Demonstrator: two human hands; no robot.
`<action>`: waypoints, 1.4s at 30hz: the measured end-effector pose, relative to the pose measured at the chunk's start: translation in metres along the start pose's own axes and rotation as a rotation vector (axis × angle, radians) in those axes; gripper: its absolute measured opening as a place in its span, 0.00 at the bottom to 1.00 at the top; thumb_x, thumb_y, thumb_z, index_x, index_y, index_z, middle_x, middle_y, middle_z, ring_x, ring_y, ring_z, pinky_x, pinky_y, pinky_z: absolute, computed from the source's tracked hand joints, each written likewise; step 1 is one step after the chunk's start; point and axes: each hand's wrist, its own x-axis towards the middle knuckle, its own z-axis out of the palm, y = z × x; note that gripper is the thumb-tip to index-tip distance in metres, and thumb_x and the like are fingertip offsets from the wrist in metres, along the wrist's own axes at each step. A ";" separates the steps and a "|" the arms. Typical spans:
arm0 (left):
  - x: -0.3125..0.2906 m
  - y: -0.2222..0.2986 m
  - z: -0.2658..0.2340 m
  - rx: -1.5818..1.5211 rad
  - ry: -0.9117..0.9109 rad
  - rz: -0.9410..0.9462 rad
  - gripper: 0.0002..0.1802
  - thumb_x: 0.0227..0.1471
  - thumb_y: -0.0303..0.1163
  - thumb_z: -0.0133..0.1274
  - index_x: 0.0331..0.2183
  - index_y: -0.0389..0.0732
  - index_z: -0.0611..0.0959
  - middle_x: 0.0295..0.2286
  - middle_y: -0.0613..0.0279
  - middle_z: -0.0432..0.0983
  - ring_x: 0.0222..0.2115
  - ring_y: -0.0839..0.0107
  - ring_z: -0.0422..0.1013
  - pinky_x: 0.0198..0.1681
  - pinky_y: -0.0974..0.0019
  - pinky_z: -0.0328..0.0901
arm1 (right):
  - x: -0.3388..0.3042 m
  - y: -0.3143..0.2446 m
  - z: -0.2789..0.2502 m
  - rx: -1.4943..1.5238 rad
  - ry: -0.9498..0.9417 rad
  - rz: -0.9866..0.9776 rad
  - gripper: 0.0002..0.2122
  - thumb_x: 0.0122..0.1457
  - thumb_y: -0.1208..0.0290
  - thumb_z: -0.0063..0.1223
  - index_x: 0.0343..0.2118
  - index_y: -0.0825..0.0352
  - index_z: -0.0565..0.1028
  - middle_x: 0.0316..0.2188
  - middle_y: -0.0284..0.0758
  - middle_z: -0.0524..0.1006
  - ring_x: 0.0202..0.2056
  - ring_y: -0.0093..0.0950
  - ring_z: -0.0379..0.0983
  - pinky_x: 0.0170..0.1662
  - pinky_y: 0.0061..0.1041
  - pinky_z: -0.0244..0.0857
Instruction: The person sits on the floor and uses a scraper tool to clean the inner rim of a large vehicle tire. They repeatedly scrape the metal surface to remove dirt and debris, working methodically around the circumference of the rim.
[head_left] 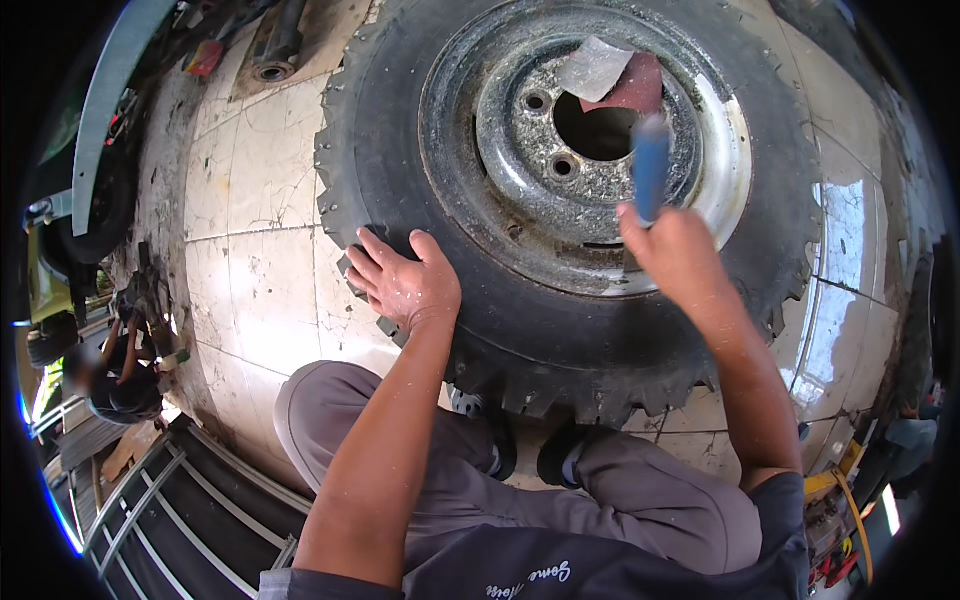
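A large tyre (395, 150) with deep tread blocks lies flat on the floor in front of me, mounted on a worn, paint-flecked steel wheel rim (500, 205). My left hand (408, 285) rests on the tyre's near left side, fingers spread, holding nothing. Over the rim's near right part, my right hand (680, 255) is closed around a blue-handled tool (651, 170). Its handle stands up blurred, and its working end is hard to make out. Folded sandpaper (635, 85), grey on one side and reddish on the other, lies at the far edge of the centre hole.
Light floor tiles (270, 190) surround the tyre. Far left lies a metal part with a round end (275, 68) beside a small red object (205, 58). Another person (125, 370) crouches at the left, beyond a metal-barred frame (190, 500). Tools (830, 520) lie at lower right.
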 end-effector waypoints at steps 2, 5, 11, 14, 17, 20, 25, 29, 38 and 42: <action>0.004 0.000 0.001 0.006 0.000 -0.016 0.42 0.56 0.52 0.42 0.66 0.44 0.52 0.67 0.49 0.41 0.67 0.46 0.38 0.66 0.44 0.43 | 0.001 0.004 0.013 -0.042 -0.005 -0.068 0.17 0.61 0.59 0.54 0.23 0.69 0.78 0.18 0.48 0.75 0.24 0.49 0.74 0.28 0.43 0.66; 0.010 0.004 0.001 -0.010 0.050 0.021 0.42 0.56 0.52 0.41 0.66 0.44 0.52 0.67 0.48 0.42 0.67 0.46 0.38 0.65 0.45 0.43 | 0.004 -0.002 -0.005 0.022 0.096 -0.057 0.18 0.61 0.59 0.53 0.23 0.70 0.77 0.18 0.48 0.75 0.24 0.50 0.74 0.29 0.44 0.66; -0.001 0.002 -0.002 0.013 0.004 -0.007 0.42 0.56 0.53 0.40 0.67 0.45 0.52 0.67 0.48 0.42 0.67 0.47 0.38 0.66 0.45 0.43 | -0.021 0.020 0.007 0.069 0.085 -0.045 0.19 0.63 0.58 0.52 0.23 0.71 0.76 0.17 0.48 0.74 0.22 0.51 0.71 0.26 0.43 0.63; 0.000 0.000 0.000 -0.004 0.014 0.000 0.42 0.56 0.53 0.40 0.67 0.45 0.52 0.67 0.48 0.42 0.67 0.48 0.38 0.66 0.46 0.42 | -0.025 0.016 0.000 0.288 0.119 -0.018 0.17 0.64 0.61 0.52 0.25 0.72 0.74 0.17 0.46 0.72 0.21 0.45 0.67 0.27 0.38 0.61; 0.000 -0.006 0.002 0.010 0.021 -0.011 0.42 0.56 0.53 0.40 0.67 0.45 0.52 0.67 0.48 0.42 0.68 0.48 0.38 0.66 0.46 0.42 | -0.032 0.009 0.002 0.395 0.154 0.063 0.18 0.65 0.62 0.51 0.24 0.71 0.72 0.16 0.43 0.68 0.19 0.42 0.64 0.27 0.35 0.59; -0.001 0.002 0.002 -0.007 0.017 -0.002 0.42 0.56 0.52 0.40 0.67 0.45 0.52 0.67 0.49 0.42 0.67 0.48 0.38 0.66 0.46 0.42 | -0.032 0.027 0.024 0.222 0.154 -0.082 0.19 0.66 0.63 0.50 0.21 0.71 0.70 0.15 0.41 0.66 0.18 0.37 0.63 0.26 0.34 0.58; 0.001 -0.003 0.003 -0.010 0.033 -0.004 0.42 0.56 0.52 0.41 0.66 0.45 0.53 0.67 0.50 0.42 0.67 0.47 0.38 0.66 0.46 0.42 | -0.033 0.013 0.017 0.306 0.236 -0.065 0.19 0.66 0.63 0.51 0.20 0.70 0.68 0.13 0.40 0.63 0.16 0.32 0.59 0.24 0.36 0.55; 0.000 0.000 0.003 -0.023 0.034 0.003 0.41 0.56 0.52 0.41 0.66 0.45 0.54 0.67 0.49 0.43 0.67 0.46 0.38 0.66 0.46 0.42 | -0.040 0.027 0.030 0.216 0.264 -0.100 0.18 0.67 0.63 0.49 0.21 0.70 0.71 0.14 0.39 0.67 0.18 0.31 0.63 0.24 0.33 0.58; 0.000 -0.003 0.002 -0.018 0.035 0.002 0.42 0.56 0.51 0.41 0.66 0.45 0.53 0.67 0.49 0.43 0.67 0.46 0.38 0.66 0.45 0.42 | -0.041 0.031 0.032 0.360 0.164 0.093 0.20 0.68 0.57 0.45 0.30 0.70 0.78 0.19 0.37 0.75 0.22 0.29 0.71 0.29 0.27 0.64; 0.000 -0.001 0.001 -0.001 0.028 0.004 0.42 0.56 0.51 0.41 0.66 0.45 0.53 0.66 0.48 0.43 0.67 0.46 0.38 0.66 0.45 0.42 | -0.039 0.039 0.038 0.398 0.146 0.138 0.20 0.68 0.57 0.45 0.30 0.70 0.79 0.18 0.34 0.74 0.21 0.24 0.69 0.28 0.25 0.63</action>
